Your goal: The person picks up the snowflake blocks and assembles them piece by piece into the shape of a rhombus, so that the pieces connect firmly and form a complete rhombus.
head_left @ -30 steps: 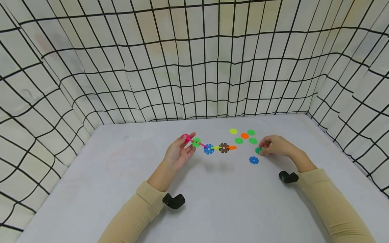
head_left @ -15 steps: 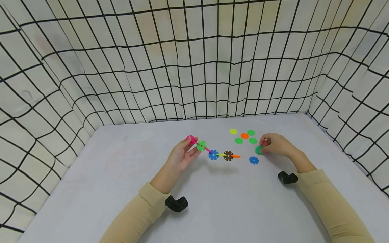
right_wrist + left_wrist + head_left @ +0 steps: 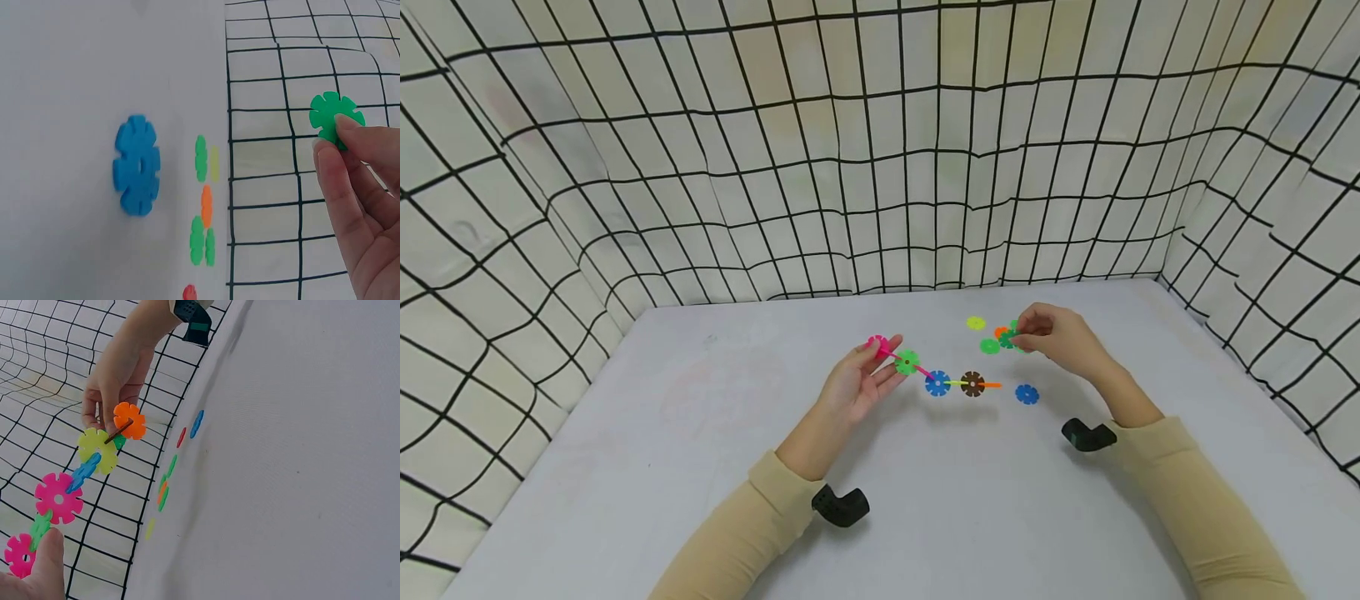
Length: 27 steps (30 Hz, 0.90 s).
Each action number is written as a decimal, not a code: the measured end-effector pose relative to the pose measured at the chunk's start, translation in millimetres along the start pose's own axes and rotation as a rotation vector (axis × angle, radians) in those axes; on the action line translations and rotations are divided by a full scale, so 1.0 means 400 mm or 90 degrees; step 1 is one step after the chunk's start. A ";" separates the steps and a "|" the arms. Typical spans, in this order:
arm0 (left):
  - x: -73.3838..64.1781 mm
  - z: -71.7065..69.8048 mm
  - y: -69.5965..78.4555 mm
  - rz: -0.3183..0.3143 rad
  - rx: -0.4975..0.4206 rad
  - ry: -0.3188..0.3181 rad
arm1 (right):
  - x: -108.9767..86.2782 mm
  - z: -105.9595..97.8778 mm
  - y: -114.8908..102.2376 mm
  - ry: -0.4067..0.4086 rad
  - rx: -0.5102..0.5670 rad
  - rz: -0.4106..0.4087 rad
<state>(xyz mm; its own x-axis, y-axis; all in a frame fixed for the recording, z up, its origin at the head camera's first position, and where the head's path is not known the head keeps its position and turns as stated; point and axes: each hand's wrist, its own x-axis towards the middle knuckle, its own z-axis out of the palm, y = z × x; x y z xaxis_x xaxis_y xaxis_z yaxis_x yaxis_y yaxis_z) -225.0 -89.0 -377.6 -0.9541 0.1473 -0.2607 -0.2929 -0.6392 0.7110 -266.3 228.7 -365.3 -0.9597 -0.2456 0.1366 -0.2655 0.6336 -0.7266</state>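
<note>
Now pinching a green disc in the right hand, apart from and just beyond the orange tip of a chain, held at its pink end by the left hand and stretching rightward above the table.

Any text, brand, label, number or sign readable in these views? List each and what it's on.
None readable in any view.
Chain of discs: no lettering visible.
Green disc in the right hand: no lettering visible.
Loose blue disc: no lettering visible.
Green patch on the black wrist camera: too small and blurred to tell.
Faint mark on tabletop: too blurred to read.
</note>
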 end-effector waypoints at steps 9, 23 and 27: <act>-0.003 -0.001 -0.003 0.000 -0.027 -0.017 | 0.013 0.046 -0.075 0.046 0.066 -0.052; -0.001 0.013 -0.015 0.006 -0.017 -0.005 | 0.046 0.131 -0.166 -0.008 0.143 -0.112; -0.001 0.015 -0.018 0.010 -0.012 -0.002 | 0.057 0.154 -0.185 -0.025 0.135 -0.120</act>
<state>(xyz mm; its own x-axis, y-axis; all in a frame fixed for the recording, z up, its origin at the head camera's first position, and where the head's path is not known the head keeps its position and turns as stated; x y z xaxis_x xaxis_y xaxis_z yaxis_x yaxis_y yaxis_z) -222.8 -79.9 -378.9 -0.9588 0.1388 -0.2478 -0.2765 -0.6552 0.7030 -262.8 131.0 -349.8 -0.8900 -0.3754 0.2588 -0.4094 0.4080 -0.8161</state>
